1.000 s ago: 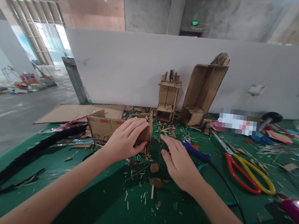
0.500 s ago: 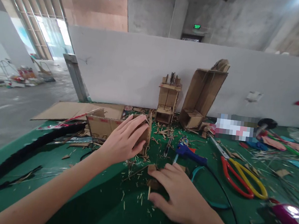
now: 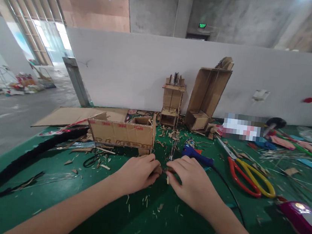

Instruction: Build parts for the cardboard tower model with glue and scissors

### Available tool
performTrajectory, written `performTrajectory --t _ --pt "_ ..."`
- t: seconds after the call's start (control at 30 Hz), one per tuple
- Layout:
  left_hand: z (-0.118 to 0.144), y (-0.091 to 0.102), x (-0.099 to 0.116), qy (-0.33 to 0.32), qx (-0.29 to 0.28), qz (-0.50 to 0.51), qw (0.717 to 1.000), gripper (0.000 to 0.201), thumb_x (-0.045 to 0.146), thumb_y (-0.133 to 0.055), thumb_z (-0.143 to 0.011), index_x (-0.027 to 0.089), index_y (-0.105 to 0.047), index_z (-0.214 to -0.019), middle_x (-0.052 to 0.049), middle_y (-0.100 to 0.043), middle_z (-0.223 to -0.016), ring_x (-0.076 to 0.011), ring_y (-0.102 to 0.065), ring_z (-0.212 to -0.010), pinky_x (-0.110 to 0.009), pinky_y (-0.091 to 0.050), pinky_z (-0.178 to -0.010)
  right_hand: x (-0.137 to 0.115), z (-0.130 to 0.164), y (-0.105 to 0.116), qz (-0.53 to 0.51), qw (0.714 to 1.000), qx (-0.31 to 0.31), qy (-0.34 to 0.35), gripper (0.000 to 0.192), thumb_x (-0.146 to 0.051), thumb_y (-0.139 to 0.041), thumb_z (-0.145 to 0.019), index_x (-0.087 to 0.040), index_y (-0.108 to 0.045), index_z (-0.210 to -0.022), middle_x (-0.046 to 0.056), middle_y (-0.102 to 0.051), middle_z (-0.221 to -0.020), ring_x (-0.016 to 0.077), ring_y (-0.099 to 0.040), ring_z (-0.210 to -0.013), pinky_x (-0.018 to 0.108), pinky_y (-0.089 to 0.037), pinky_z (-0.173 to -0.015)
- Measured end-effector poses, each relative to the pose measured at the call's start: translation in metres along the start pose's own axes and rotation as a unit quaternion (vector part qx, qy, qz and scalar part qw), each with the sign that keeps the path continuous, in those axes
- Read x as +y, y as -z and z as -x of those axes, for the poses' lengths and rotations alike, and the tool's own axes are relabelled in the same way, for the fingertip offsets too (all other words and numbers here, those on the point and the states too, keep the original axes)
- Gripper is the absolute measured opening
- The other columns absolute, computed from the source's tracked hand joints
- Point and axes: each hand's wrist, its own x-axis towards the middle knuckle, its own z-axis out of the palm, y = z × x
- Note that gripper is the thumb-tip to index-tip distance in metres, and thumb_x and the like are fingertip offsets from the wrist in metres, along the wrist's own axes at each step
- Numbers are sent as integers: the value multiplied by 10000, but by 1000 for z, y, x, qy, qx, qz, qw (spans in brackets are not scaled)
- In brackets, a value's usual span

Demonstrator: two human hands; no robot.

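My left hand [image 3: 139, 172] and my right hand [image 3: 192, 180] meet low over the table, their fingertips a short gap apart. Between them a small brown cardboard piece [image 3: 164, 169] shows, mostly covered by the fingers of both hands. A short pale sliver pokes out under my right fingertips. Behind my left hand lies a long open cardboard box [image 3: 122, 133]. A blue glue gun [image 3: 196, 155] rests just past my right hand, its dark cord trailing toward me.
Two upright cardboard structures, a small one [image 3: 172, 102] and a taller one [image 3: 208, 97], stand against the white partition [image 3: 128, 68]. Scissors [image 3: 246, 177] with red and yellow handles lie right, near a magenta tool [image 3: 299, 222]. A black fuzzy strip [image 3: 19, 164] curves at left. Scraps litter the green table.
My left hand has come off the cardboard box and moved down and right to meet my right hand. Its fingers have closed on the small cardboard piece. My right hand has lifted slightly.
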Motion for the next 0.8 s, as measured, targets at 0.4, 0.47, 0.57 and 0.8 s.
performTrajectory --t 0.4,0.47,0.57,0.8 --pt "20 12 2 294 204 572 738 250 342 -629 -753 154 -582 -911 -32 -668 -756 -179 -661 -702 -284 -522 -607 -21 -1 -5 -37 998 -23 -35 332 -364 -445 -925 -152 -593 -1133 94 -672 -979 265 -563 -923 429 -408 -793" --pt "24 14 7 316 212 603 701 297 341 -660 -729 157 -573 -945 -34 -689 -768 -185 -675 -721 -290 -534 -630 -23 -1 -8 -47 998 5 -36 387 -363 -444 -925 -140 -521 -1231 115 -646 -1059 279 -549 -971 438 -414 -808" --pt "26 15 13 313 200 634 678 352 343 -682 -723 166 -568 -1005 -37 -709 -799 -183 -684 -743 -288 -541 -662 -27 -1 -11 -114 991 56 -38 318 -285 -443 -925 -156 -516 -1207 95 -644 -1027 235 -568 -920 383 -438 -784" --pt "28 8 25 285 137 674 667 249 367 -671 -746 162 -530 -764 -1 -664 -698 -137 -655 -675 -249 -535 -606 -35 -3 -22 -197 974 106 -45 137 -169 -459 -881 -195 -592 -905 36 -662 -834 180 -587 -759 309 -442 -696"
